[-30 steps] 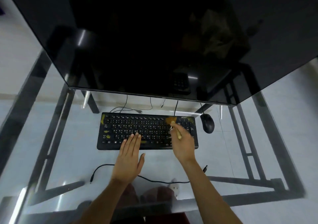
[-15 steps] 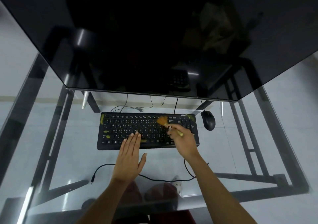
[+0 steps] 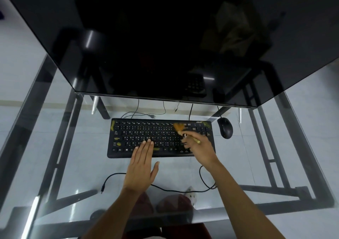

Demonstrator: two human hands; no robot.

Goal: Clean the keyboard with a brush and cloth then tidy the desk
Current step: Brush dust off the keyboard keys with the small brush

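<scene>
1. Bristles of the brush point(image 3: 178, 127) had swept left along the far key rows.
2. On the glass desk point(image 3: 77, 158), the keyboard point(image 3: 159, 137) lay yellow-flecked; the right hand point(image 3: 199, 149) clenched the brush handle.
3. Flat and relaxed, the left hand point(image 3: 142, 167) pressed the near keys; the mouse point(image 3: 225, 128) sat right.

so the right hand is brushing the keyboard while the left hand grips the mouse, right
Not quite. The left hand is not on the mouse; it lies flat with straight fingers on the keyboard, steadying it. The mouse sits untouched right of the keyboard. The right hand does hold the brush, as the head view shows.
</scene>
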